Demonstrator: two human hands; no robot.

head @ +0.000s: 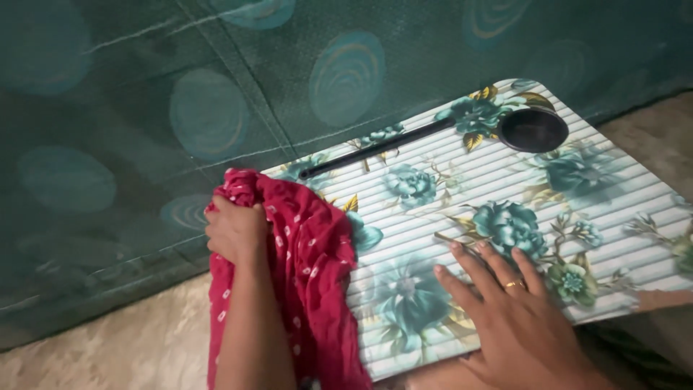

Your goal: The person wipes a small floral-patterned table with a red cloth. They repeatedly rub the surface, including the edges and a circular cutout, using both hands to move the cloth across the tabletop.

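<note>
- My left hand (234,232) is bunching a red cloth with white dots (310,267), its fingers (216,217) curling tight around the fabric at the left edge of the floral lap desk (505,180).
- My right hand (516,321) is pressing flat on the desk's near side, fingers (469,278) spreading open and gripping nothing, a gold ring (515,284) showing.
- A black groove (375,150) and round cup recess (533,129) are sitting along the desk's far edge.
- A teal patterned sheet (144,108) is lying beyond.
</note>
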